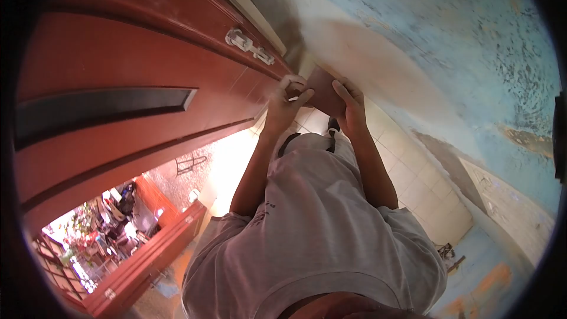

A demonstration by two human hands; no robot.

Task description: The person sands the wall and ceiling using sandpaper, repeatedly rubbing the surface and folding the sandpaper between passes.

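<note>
Between my hands is a reddish-brown sheet that looks like sandpaper, held up in front of my body near the door's edge. My right hand grips its right side, thumb on the near face. At the left edge of the sheet, my left hand has its fingers curled and its thumb tip against the sheet. The fingers behind the sheet are partly hidden.
A red door with a pale latch stands at the left. At the right runs a blue wall with peeling paint. Floor tiles lie below. Bright clutter shows through an opening at lower left.
</note>
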